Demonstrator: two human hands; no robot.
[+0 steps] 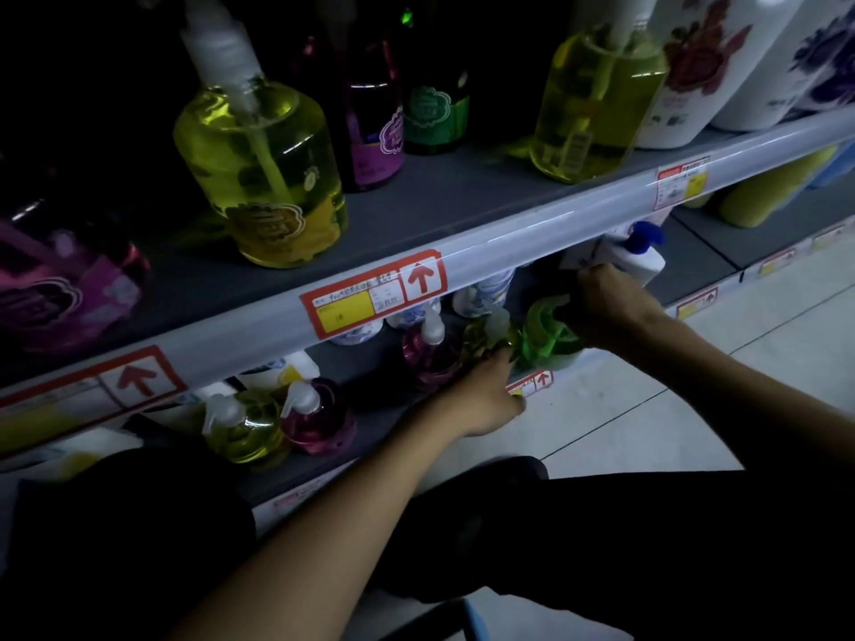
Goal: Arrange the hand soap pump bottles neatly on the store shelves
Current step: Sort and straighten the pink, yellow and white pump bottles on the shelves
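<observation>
Red-arrow tag (374, 296), right hand (613, 307) gripping green bottle (543, 328)

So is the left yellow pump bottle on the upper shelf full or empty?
Nearly full: yellow liquid fills the clear yellow pump bottle up to its shoulder.

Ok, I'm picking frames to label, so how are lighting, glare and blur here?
Head view: dim overall, the back of the upper shelf nearly black, the floor brightest; a glare band runs along the shelf rail, which bows slightly under the wide lens; the right hand and the green bottle it grips look smeared.
</observation>
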